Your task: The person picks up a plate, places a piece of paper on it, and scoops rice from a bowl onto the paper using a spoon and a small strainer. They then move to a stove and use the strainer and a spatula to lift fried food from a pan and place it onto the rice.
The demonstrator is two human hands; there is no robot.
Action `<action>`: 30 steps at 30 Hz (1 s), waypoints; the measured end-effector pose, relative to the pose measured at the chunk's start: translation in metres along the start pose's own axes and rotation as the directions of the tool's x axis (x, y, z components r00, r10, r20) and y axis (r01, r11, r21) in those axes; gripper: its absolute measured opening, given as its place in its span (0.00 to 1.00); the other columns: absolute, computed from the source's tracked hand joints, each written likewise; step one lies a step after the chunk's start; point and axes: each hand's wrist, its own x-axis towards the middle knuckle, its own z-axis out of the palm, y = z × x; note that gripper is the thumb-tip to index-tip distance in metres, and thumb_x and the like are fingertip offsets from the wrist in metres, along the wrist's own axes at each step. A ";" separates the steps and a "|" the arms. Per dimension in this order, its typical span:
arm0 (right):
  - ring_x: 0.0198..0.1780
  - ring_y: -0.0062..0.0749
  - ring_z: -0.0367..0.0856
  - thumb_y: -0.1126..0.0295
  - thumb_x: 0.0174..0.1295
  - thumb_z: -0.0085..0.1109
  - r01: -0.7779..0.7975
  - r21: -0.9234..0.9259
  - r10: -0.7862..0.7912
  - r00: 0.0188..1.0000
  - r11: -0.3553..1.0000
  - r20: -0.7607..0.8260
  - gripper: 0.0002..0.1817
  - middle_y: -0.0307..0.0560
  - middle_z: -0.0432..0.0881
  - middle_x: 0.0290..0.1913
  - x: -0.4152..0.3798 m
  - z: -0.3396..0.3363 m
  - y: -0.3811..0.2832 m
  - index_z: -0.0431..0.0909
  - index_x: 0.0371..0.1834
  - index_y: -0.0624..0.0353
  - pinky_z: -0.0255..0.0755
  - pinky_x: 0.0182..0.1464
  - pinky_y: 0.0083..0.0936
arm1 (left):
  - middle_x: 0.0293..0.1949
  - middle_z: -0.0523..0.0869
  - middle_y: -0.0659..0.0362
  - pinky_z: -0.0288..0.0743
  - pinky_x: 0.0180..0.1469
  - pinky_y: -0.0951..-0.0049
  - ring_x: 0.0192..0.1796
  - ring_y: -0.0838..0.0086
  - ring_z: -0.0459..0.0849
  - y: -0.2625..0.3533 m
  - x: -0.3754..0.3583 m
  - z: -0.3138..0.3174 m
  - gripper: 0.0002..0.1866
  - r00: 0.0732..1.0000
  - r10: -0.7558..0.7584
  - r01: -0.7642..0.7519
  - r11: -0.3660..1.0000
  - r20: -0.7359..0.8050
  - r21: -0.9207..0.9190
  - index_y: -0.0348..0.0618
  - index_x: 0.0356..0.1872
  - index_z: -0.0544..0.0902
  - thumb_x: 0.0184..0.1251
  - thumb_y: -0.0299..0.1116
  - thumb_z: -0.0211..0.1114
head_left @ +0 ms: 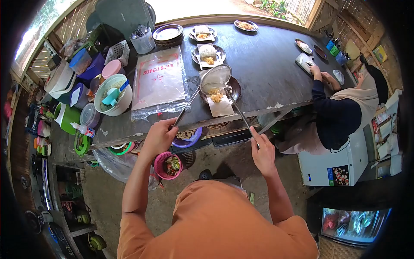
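Observation:
My left hand (162,134) is closed around the handle of a wire strainer (217,75), whose mesh bowl is tilted over a dark plate (235,90). In my right hand (262,149) is the long handle of a metal ladle (243,116); its head touches the food by the strainer's rim. Shredded golden food (215,96) lies on brown paper (221,108) that hangs over the plate's front edge. Just behind, another plate (221,53) holds white rice (207,51) and similar golden food on paper.
A plastic-wrapped paper stack (158,80) lies left of the plates, beside a white tub (114,94) with a turquoise scoop. Below the counter stands a pink basket (168,165). At right, another person (340,108) works over a plate near a white freezer (334,162).

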 end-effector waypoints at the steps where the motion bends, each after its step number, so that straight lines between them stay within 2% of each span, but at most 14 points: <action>1: 0.28 0.46 0.76 0.70 0.67 0.56 -0.003 0.000 0.003 1.000 1.000 0.000 0.22 0.48 0.70 0.29 0.002 -0.001 0.000 0.75 0.65 0.47 0.72 0.32 0.39 | 0.28 0.81 0.40 0.75 0.38 0.59 0.33 0.47 0.83 0.002 -0.001 0.000 0.18 1.000 0.000 0.000 1.000 0.003 0.001 0.45 0.53 0.83 0.61 0.30 0.58; 4: 0.29 0.47 0.76 0.71 0.66 0.56 0.015 -0.004 -0.015 0.999 1.000 0.028 0.22 0.49 0.71 0.29 0.006 -0.003 0.000 0.75 0.64 0.48 0.71 0.33 0.40 | 0.29 0.81 0.40 0.74 0.38 0.59 0.33 0.47 0.83 0.005 -0.001 -0.002 0.18 1.000 -0.010 0.010 1.000 0.002 -0.004 0.44 0.53 0.83 0.62 0.30 0.58; 7: 0.29 0.49 0.76 0.72 0.66 0.57 0.048 0.070 -0.048 0.999 0.996 -0.004 0.22 0.51 0.71 0.29 0.005 -0.004 0.007 0.75 0.64 0.49 0.71 0.34 0.40 | 0.29 0.81 0.40 0.74 0.37 0.59 0.32 0.47 0.82 -0.001 0.000 -0.001 0.18 0.999 0.023 -0.023 1.000 -0.031 -0.004 0.44 0.53 0.82 0.62 0.30 0.58; 9: 0.32 0.51 0.76 0.76 0.64 0.58 0.008 0.098 -0.007 1.000 0.995 -0.009 0.24 0.57 0.75 0.31 0.010 -0.009 0.011 0.75 0.65 0.50 0.71 0.37 0.36 | 0.30 0.82 0.40 0.74 0.37 0.59 0.32 0.47 0.82 -0.002 -0.001 0.000 0.18 0.998 0.046 -0.046 0.999 -0.031 -0.019 0.43 0.53 0.82 0.62 0.29 0.57; 11: 0.30 0.48 0.74 0.77 0.64 0.58 0.027 0.125 -0.022 0.999 0.992 -0.038 0.23 0.57 0.77 0.31 0.012 -0.009 0.017 0.75 0.64 0.51 0.71 0.36 0.34 | 0.30 0.82 0.40 0.74 0.37 0.60 0.32 0.47 0.82 -0.003 -0.001 0.001 0.18 0.999 0.028 -0.029 0.999 -0.020 -0.028 0.43 0.54 0.82 0.62 0.29 0.57; 13: 0.26 0.36 0.69 0.77 0.65 0.58 -0.053 0.197 0.050 0.999 0.979 0.021 0.22 0.54 0.75 0.28 0.013 -0.009 0.017 0.77 0.63 0.53 0.68 0.33 0.29 | 0.30 0.82 0.40 0.74 0.37 0.60 0.32 0.48 0.82 -0.002 0.000 0.001 0.18 1.000 0.013 -0.014 0.999 -0.017 -0.038 0.44 0.54 0.82 0.62 0.29 0.57; 14: 0.26 0.36 0.69 0.77 0.65 0.58 -0.051 0.197 0.048 0.999 0.979 0.023 0.22 0.54 0.75 0.28 0.013 -0.010 0.016 0.77 0.63 0.53 0.68 0.33 0.29 | 0.30 0.82 0.40 0.74 0.37 0.61 0.31 0.48 0.81 -0.001 0.001 0.002 0.18 1.000 -0.009 0.009 0.998 -0.001 -0.055 0.44 0.54 0.82 0.62 0.29 0.57; 16: 0.25 0.27 0.62 0.76 0.65 0.58 -0.112 0.276 0.101 0.993 0.955 0.052 0.20 0.48 0.70 0.24 0.011 -0.011 0.015 0.78 0.61 0.53 0.64 0.31 0.24 | 0.29 0.82 0.40 0.74 0.37 0.61 0.31 0.48 0.81 -0.003 0.000 0.005 0.18 0.999 -0.034 0.035 0.997 0.016 -0.074 0.44 0.54 0.82 0.62 0.29 0.57; 18: 0.25 0.24 0.60 0.75 0.65 0.58 -0.150 0.272 0.139 0.989 0.950 0.059 0.20 0.45 0.68 0.23 0.012 -0.013 0.019 0.78 0.61 0.53 0.62 0.30 0.23 | 0.19 0.71 0.64 0.63 0.25 0.76 0.22 0.84 0.65 -0.010 0.002 0.009 0.21 0.996 0.090 -0.091 0.993 -0.015 -0.071 0.44 0.61 0.79 0.66 0.26 0.56; 22: 0.25 0.19 0.59 0.74 0.65 0.59 -0.206 0.332 0.179 0.978 0.921 0.110 0.20 0.39 0.64 0.23 0.013 -0.011 0.023 0.78 0.61 0.53 0.60 0.29 0.21 | 0.20 0.74 0.60 0.66 0.27 0.75 0.22 0.82 0.67 -0.015 0.004 0.013 0.21 0.996 0.094 -0.093 0.991 -0.004 -0.094 0.43 0.60 0.80 0.65 0.26 0.57; 25: 0.26 0.17 0.58 0.74 0.66 0.59 -0.227 0.328 0.199 0.973 0.917 0.117 0.20 0.37 0.63 0.23 0.015 -0.017 0.023 0.78 0.61 0.53 0.59 0.29 0.19 | 0.22 0.77 0.57 0.68 0.29 0.74 0.23 0.80 0.69 -0.017 0.004 0.015 0.20 0.986 0.165 -0.166 0.986 -0.039 -0.024 0.42 0.59 0.79 0.65 0.26 0.57; 27: 0.26 0.17 0.58 0.74 0.66 0.58 -0.224 0.329 0.195 0.973 0.917 0.120 0.20 0.37 0.64 0.23 0.016 -0.018 0.025 0.78 0.61 0.53 0.59 0.29 0.19 | 0.23 0.77 0.54 0.69 0.31 0.73 0.24 0.79 0.69 -0.014 0.003 0.014 0.20 0.994 0.107 -0.109 0.992 -0.026 -0.069 0.41 0.59 0.79 0.65 0.26 0.57; 29: 0.26 0.17 0.59 0.74 0.66 0.58 -0.217 0.333 0.185 0.975 0.917 0.125 0.20 0.36 0.65 0.23 0.017 -0.020 0.028 0.78 0.61 0.53 0.59 0.29 0.18 | 0.22 0.77 0.54 0.69 0.30 0.73 0.24 0.79 0.68 -0.012 0.003 0.013 0.20 0.994 0.111 -0.112 0.992 -0.025 -0.051 0.41 0.59 0.79 0.65 0.26 0.57; 30: 0.25 0.20 0.60 0.74 0.65 0.59 -0.206 0.340 0.172 0.977 0.917 0.128 0.20 0.40 0.66 0.22 0.017 -0.020 0.029 0.78 0.61 0.52 0.61 0.29 0.20 | 0.22 0.76 0.54 0.69 0.30 0.73 0.24 0.80 0.68 -0.011 0.002 0.012 0.20 0.993 0.114 -0.115 0.993 -0.024 -0.033 0.41 0.58 0.79 0.65 0.26 0.58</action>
